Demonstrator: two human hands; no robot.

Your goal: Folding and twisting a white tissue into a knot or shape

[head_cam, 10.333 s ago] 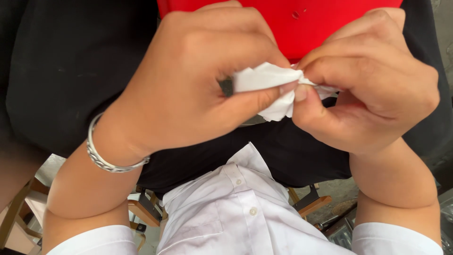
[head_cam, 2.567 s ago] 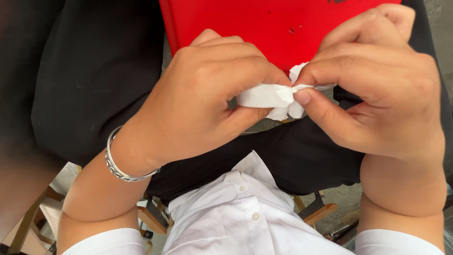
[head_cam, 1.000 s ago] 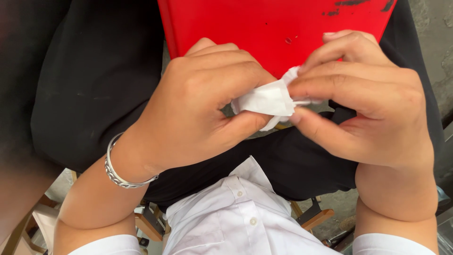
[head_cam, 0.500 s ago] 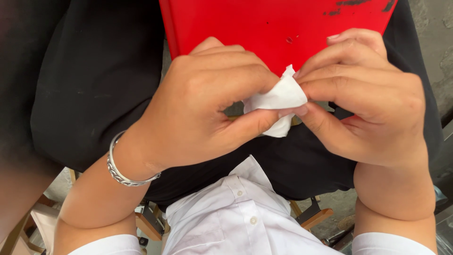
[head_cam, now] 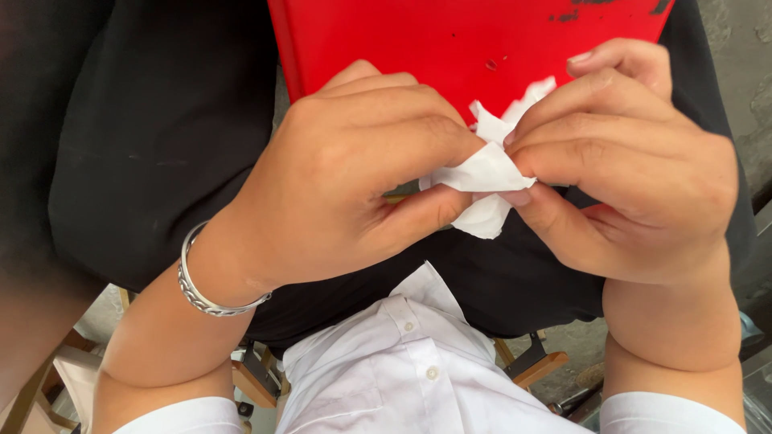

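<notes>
Both hands' grip pinching crumpled white paper [head_cam: 485, 173] between left hand [head_cam: 346, 177], right hand [head_cam: 627, 161]

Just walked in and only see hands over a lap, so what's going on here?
A seated person is working a small crumpled piece of white paper between both hands. The left hand pinches one side with thumb and fingers, and the right hand pinches the other, over dark trousers. A flat red board lies on the lap just beyond the hands. The left wrist wears a silver bracelet, and the person has a white shirt.
</notes>
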